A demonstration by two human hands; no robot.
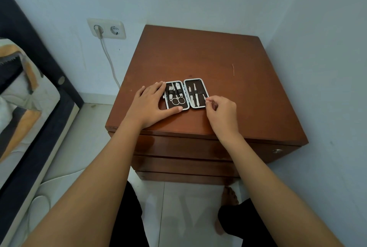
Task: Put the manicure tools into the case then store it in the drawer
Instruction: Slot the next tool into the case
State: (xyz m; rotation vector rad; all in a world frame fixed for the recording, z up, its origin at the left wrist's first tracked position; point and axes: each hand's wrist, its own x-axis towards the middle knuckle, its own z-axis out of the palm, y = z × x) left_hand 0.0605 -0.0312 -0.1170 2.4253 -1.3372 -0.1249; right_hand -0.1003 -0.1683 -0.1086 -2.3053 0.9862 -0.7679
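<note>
The open case (185, 94) lies flat near the front edge of the brown nightstand (198, 58); the left hand (153, 103) lies open and flat on its left half; the right hand (222, 111) pinches a small tool (205, 98) at its right edge; scissors (178, 99) sit inside.

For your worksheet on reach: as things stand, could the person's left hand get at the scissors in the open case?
Probably yes. The left hand already rests on the left edge of the open case, and the scissors lie uncovered just beside its fingers, held only by a strap. The right hand is at the other half.
</note>
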